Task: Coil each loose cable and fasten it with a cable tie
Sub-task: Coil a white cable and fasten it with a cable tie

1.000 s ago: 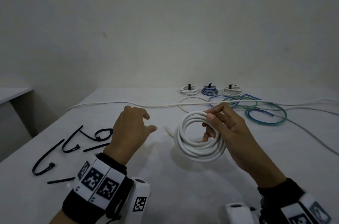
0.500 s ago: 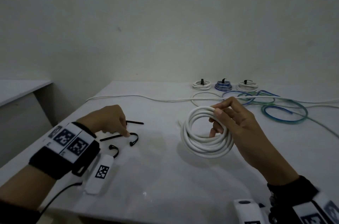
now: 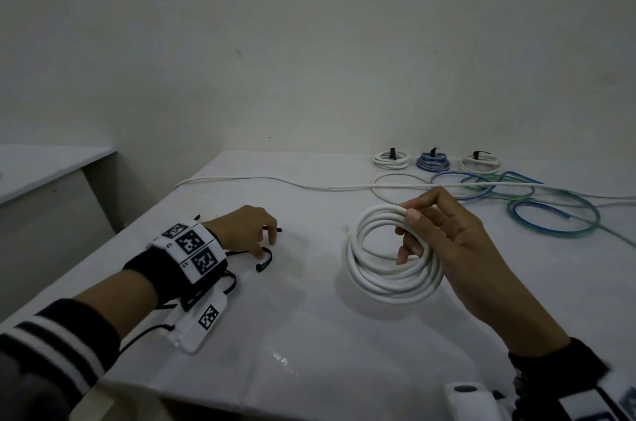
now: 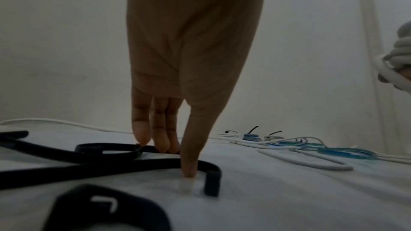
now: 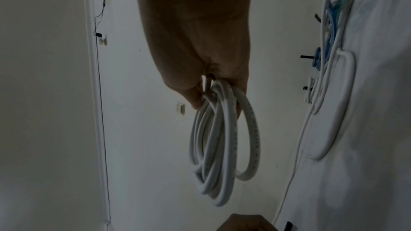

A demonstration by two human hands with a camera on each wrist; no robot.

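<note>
Hands: right (image 3: 457,241) grips coil (image 3: 389,279); left (image 3: 247,231) touches tie (image 4: 138,164).

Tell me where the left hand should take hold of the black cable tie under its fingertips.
Pinch the black cable tie at its raised curved end, from above: the strap lies flat elsewhere, and the left hand has its thumb inside that bend.

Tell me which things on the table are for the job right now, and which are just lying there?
For the job:
white coil, held by the right hand
black cable ties under the left hand

Just lying there:
three tied coils at the back
loose blue-green cable
long white cable
</note>
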